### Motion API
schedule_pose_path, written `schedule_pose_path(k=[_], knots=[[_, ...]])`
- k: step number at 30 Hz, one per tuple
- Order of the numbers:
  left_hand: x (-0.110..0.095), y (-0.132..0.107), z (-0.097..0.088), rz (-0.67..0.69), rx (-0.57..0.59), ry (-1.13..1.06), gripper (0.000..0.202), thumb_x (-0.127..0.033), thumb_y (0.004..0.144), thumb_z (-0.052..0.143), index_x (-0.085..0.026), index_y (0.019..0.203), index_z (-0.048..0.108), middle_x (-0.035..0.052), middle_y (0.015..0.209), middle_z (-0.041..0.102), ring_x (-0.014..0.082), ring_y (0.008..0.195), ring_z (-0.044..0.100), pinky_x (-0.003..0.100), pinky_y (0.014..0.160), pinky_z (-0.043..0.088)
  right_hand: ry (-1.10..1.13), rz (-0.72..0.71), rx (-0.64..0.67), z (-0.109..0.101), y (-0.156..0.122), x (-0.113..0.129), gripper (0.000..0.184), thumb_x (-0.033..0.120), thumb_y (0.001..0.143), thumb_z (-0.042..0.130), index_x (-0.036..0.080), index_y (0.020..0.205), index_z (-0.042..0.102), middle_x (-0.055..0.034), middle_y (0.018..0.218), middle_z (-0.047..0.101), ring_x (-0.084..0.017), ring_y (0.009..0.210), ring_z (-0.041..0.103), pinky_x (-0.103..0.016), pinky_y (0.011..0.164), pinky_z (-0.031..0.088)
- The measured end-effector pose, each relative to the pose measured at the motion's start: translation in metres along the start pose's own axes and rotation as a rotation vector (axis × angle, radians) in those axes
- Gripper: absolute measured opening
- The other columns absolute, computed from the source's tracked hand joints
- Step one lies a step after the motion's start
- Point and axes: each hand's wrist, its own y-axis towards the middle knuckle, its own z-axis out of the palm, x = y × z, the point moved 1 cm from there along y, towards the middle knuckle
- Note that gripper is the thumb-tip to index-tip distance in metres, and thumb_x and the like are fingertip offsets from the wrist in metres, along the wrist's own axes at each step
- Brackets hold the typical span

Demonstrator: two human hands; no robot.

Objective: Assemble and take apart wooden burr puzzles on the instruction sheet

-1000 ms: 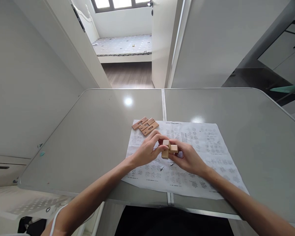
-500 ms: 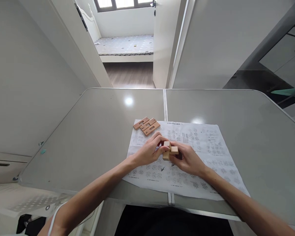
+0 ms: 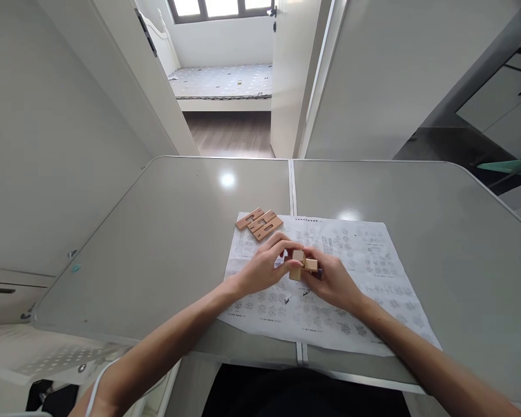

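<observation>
Between my two hands is a small light wooden block puzzle (image 3: 297,272), its square-ended pieces jutting out at several angles. My left hand (image 3: 270,263) grips it from the left, thumb across the near side and fingers over the top. From the right, my right hand (image 3: 332,278) has its fingers closed around the other side. Both hands hold the puzzle just above a printed sheet (image 3: 373,260) covered in small diagrams. Just beyond my left hand, several flat reddish-brown wooden pieces with cut-out slots (image 3: 260,223) lie side by side on the sheet's far left corner.
The sheet lies on a grey table (image 3: 191,231) with a seam down its middle. A white wall stands at the left. Beyond the far edge, an open door (image 3: 293,75) leads to a room with a bed (image 3: 221,87). A green object (image 3: 507,166) is at the far right.
The puzzle has turned and tilted slightly in my hands, its front piece shifting a little to the right. Both hands keep their hold; the flat pieces lie as before.
</observation>
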Motion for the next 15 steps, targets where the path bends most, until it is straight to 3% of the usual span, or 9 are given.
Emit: schedule_pose_path(k=[5,9,12,15], knots=[[0.0,0.002,-0.002,-0.012,0.03,-0.062,0.051,-0.055,0.095,0.068,-0.023,0.134,0.058,0.0123,0.123,0.06,0.0259,0.111,0.062,0.04,0.091,0.057,-0.128,-0.098,-0.101,-0.003,-0.004,-0.007,0.014,0.028,0.102,0.056,0.022,0.112,0.064,-0.0023,0.082,0.071,-0.015,0.059,0.059,-0.025,0.054,0.049],[-0.003,0.003,-0.004,-0.016,0.09,-0.117,0.072,-0.071,0.086,0.068,-0.023,0.138,0.056,0.0145,0.128,0.059,0.0306,0.118,0.06,0.045,0.096,0.055,-0.214,-0.226,-0.188,-0.008,-0.005,-0.007,0.011,0.021,0.102,0.056,0.024,0.107,0.065,-0.002,0.083,0.076,-0.015,0.058,0.064,-0.024,0.053,0.049],[-0.007,0.003,-0.004,-0.058,0.116,-0.114,0.079,-0.081,0.084,0.06,-0.02,0.136,0.056,0.0154,0.125,0.059,0.0286,0.108,0.062,0.044,0.09,0.055,-0.267,-0.292,-0.267,-0.011,-0.005,-0.005,0.013,0.015,0.1,0.059,0.023,0.107,0.065,-0.0009,0.083,0.078,-0.013,0.056,0.065,-0.023,0.051,0.049],[-0.008,0.001,-0.003,-0.194,0.101,-0.139,0.07,-0.078,0.097,0.037,-0.017,0.126,0.054,0.0116,0.104,0.065,0.021,0.086,0.063,0.036,0.076,0.054,-0.316,-0.343,-0.337,-0.013,-0.004,-0.003,0.012,0.014,0.098,0.065,0.023,0.106,0.065,-0.0025,0.091,0.081,-0.012,0.057,0.067,-0.023,0.053,0.051]])
